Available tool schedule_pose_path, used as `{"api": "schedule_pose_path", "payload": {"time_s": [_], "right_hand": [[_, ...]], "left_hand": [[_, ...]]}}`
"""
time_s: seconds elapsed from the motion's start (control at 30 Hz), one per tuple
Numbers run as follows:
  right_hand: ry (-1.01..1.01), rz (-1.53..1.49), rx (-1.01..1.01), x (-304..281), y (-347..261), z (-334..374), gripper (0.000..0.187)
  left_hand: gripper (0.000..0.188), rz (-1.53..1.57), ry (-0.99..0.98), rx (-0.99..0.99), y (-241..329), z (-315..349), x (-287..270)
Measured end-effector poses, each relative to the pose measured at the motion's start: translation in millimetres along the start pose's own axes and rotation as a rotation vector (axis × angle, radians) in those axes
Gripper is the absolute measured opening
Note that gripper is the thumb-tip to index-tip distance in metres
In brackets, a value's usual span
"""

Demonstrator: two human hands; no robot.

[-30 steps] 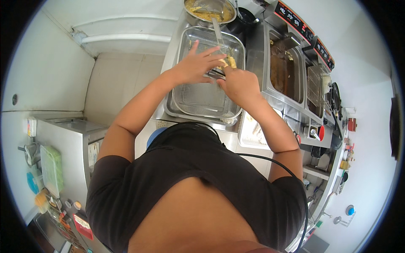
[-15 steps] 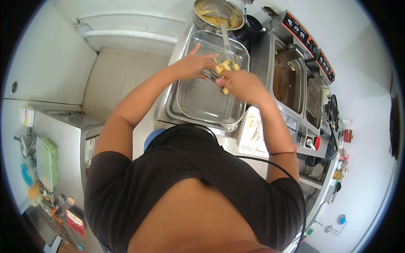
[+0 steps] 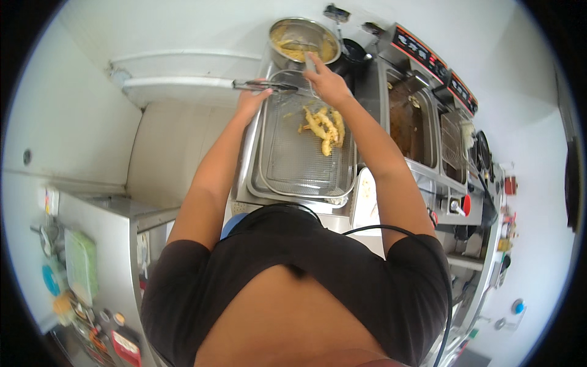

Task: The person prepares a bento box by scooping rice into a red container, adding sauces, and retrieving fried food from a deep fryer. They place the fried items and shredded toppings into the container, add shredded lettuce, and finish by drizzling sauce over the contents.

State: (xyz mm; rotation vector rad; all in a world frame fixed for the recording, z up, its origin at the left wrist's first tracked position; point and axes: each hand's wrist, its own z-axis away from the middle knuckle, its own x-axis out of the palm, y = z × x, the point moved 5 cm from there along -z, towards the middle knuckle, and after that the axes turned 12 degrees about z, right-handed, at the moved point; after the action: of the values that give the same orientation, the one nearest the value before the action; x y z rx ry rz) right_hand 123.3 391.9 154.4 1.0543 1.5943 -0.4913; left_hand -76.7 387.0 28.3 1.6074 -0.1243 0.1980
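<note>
Several yellow battered fried pieces lie on a wire rack inside a steel tray in front of me. My left hand sits at the tray's far left corner and grips metal tongs that point right. My right hand reaches past the tray's far edge toward a round steel bowl of yellow batter, its fingers on a utensil handle that leans out of the bowl.
A twin electric fryer with dark oil and a wire basket stands to the right. A white ledge runs on the left. A steel cabinet with clutter is at the lower left. A black cable crosses my shirt.
Both hands have left the tray's middle and moved to its far end. The fried pieces now lie on the rack. The left hand now holds the tongs.
</note>
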Motion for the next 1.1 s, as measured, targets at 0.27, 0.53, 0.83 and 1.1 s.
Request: {"api": "schedule_pose_path", "payload": {"time_s": [0.27, 0.53, 0.83, 1.1], "right_hand": [[0.522, -0.157, 0.151, -110.0, 48.5, 31.1, 0.015], [0.887, -0.687, 0.883, -224.6, 117.9, 238.7, 0.012], [0.530, -0.816, 1.505, -183.5, 152.2, 349.9, 0.016], [0.225, -0.478, 1.568, -129.5, 227.2, 351.3, 0.030]], "left_hand": [[0.044, 0.118, -0.016, -0.114, -12.2, -29.3, 12.9], [0.034, 0.210, 0.057, -0.174, -14.7, -48.0, 16.8], [0.073, 0.215, 0.084, -0.241, -22.3, -55.3, -22.3], [0.063, 0.353, 0.154, -0.176, -37.2, 2.5, -109.2]]}}
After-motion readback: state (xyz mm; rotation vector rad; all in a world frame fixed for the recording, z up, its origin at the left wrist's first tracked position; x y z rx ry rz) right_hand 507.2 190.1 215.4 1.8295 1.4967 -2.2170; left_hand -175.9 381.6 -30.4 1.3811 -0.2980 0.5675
